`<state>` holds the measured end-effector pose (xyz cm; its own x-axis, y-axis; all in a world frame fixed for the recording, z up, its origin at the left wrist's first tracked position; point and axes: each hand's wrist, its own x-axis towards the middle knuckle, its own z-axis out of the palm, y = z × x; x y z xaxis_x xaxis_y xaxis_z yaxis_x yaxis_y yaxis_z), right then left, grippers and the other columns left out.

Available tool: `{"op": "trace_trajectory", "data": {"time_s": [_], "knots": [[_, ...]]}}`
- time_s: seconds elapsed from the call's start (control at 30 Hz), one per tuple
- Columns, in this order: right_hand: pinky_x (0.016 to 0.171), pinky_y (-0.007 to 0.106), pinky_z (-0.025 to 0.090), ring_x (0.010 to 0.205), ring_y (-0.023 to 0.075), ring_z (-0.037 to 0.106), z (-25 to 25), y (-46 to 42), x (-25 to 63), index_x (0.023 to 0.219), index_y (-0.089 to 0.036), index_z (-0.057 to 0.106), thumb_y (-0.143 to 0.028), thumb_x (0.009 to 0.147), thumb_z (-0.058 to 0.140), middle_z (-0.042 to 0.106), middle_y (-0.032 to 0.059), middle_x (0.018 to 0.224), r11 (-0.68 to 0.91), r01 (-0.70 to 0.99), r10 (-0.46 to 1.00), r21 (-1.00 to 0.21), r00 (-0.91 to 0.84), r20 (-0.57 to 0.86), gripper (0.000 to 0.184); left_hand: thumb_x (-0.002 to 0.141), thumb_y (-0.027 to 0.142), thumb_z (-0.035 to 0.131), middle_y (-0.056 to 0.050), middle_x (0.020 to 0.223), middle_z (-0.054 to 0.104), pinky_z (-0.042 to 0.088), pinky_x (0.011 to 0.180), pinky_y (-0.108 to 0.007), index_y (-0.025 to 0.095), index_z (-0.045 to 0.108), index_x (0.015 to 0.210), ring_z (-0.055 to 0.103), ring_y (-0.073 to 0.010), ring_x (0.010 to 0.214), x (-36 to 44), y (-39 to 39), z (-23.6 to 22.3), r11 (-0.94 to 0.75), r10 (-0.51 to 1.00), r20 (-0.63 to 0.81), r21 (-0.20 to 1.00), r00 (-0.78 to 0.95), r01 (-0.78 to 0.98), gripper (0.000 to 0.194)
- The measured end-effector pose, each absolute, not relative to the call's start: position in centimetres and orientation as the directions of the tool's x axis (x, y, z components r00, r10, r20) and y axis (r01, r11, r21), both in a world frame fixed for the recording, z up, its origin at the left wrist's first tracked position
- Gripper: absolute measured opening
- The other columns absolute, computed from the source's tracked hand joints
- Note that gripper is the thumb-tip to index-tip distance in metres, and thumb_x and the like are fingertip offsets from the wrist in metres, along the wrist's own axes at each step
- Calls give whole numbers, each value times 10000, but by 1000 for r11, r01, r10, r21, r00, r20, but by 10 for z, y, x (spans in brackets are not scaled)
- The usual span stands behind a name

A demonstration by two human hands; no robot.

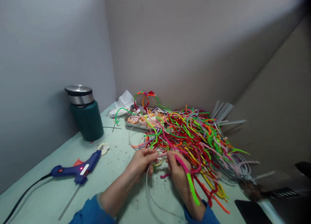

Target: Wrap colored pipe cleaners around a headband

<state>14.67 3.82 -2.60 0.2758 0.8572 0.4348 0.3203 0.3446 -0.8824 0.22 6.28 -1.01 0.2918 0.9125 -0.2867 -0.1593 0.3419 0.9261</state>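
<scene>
Hands: left hand [142, 162] and right hand [178, 167], fingertips pinching a pale pink fuzzy piece [162, 155] between them, low over the tabletop [126, 182]
Stem: pink-and-green fuzzy stem [188, 177] lying across the right hand
Wire: clear thin loop [155, 201] hanging below the left fingers
Glue gun: blue [85, 168], its light red, on the left
Pile: multicoloured fuzzy stems [194, 133], beyond the right hand
Bottle: dark green [88, 120], upright, far left
Tray: metal [136, 125], holding small decorations, near the wall
</scene>
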Motion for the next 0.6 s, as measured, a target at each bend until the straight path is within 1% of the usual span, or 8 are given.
{"op": "trace_trajectory", "data": {"time_s": [0.07, 0.1, 0.2, 0.27, 0.33, 0.4, 0.53, 0.6], "knots": [[558, 247, 418, 589, 146, 539, -28, 39, 147, 724, -164, 612, -295, 846, 520, 603, 14, 648, 354, 343, 846, -870, 280, 454, 201, 711, 354, 659, 3, 627, 595, 329, 338, -191, 135, 592, 859, 475, -78, 333, 5, 60, -12, 100, 987, -106, 994, 123, 47, 273], [564, 248, 420, 590, 145, 537, -29, 40, 147, 728, -164, 611, -291, 849, 518, 599, 12, 645, 358, 351, 840, -865, 283, 462, 198, 718, 338, 654, -3, 646, 606, 362, 371, -198, 146, 604, 843, 508, -89, 372, 6, 58, -13, -22, 997, 9, 986, 83, 163, 235], [569, 246, 419, 587, 140, 523, -33, 41, 147, 732, -164, 608, -284, 850, 522, 592, 9, 647, 365, 370, 820, -854, 306, 483, 188, 757, 213, 607, -47, 798, 659, 469, 583, -237, 169, 656, 841, 620, -141, 634, 5, 55, -16, -363, 931, 347, 836, 116, 412, 106], [554, 244, 411, 574, 137, 509, -34, 41, 147, 743, -164, 613, -281, 848, 525, 584, 7, 642, 367, 383, 816, -848, 306, 491, 180, 766, 152, 583, -60, 844, 676, 477, 694, -260, 174, 676, 869, 627, -163, 765, 4, 54, -18, -484, 868, 469, 729, 162, 484, 141], [515, 241, 392, 535, 131, 483, -32, 41, 146, 734, -165, 616, -283, 845, 529, 557, -5, 599, 360, 388, 821, -849, 301, 485, 183, 776, 139, 571, -62, 815, 684, 474, 704, -260, 169, 685, 882, 624, -163, 766, 4, 54, -20, -511, 849, 496, 682, 183, 524, 158], [479, 237, 374, 498, 125, 458, -31, 40, 146, 716, -168, 614, -286, 838, 537, 529, -17, 561, 357, 380, 827, -853, 297, 478, 186, 790, 145, 559, -60, 789, 684, 468, 673, -250, 167, 691, 876, 620, -155, 725, 4, 53, -20, -498, 855, 486, 667, 183, 554, 159], [451, 233, 367, 471, 119, 454, -34, 39, 147, 745, -170, 624, -277, 831, 542, 525, -23, 553, 368, 366, 837, -855, 269, 476, 160, 833, 172, 498, -62, 770, 674, 446, 664, -251, 170, 698, 866, 605, -155, 710, 4, 51, -17, -460, 879, 437, 668, 192, 585, 203], [443, 231, 368, 461, 117, 456, -39, 40, 148, 779, -170, 631, -269, 829, 544, 532, -23, 556, 364, 366, 844, -856, 260, 470, 141, 836, 183, 489, -63, 769, 668, 431, 671, -254, 165, 697, 842, 595, -158, 720, 5, 51, -14, -419, 903, 390, 698, 182, 581, 209]]}}
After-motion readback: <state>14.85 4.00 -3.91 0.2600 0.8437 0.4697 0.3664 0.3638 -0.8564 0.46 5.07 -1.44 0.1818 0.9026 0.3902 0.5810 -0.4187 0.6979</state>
